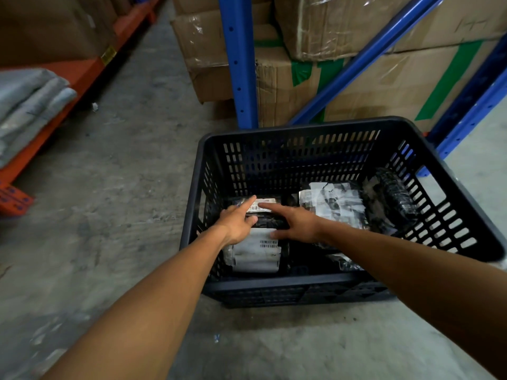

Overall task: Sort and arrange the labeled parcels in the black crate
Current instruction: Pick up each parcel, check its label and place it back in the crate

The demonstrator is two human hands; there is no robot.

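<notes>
A black slotted crate [299, 283] stands on the concrete floor with several black wrapped parcels inside. Both my arms reach into its left half. My left hand [237, 222] and my right hand [295, 220] rest on a small black parcel with a white barcode label [264, 205], fingers spread and index fingers pointing at the label. Nearer to me lies a white-labeled parcel [255, 253], partly under my left hand. To the right lies a larger parcel with a crumpled label [333, 201], and a dark wrapped parcel [395, 196] leans on the right wall.
Blue shelving uprights [238, 61] and stacked cardboard boxes [356, 78] stand right behind the crate. An orange rack [68, 86] on the left carries grey bagged items [30, 102]. Bare concrete floor stretches left of the crate and in front of it.
</notes>
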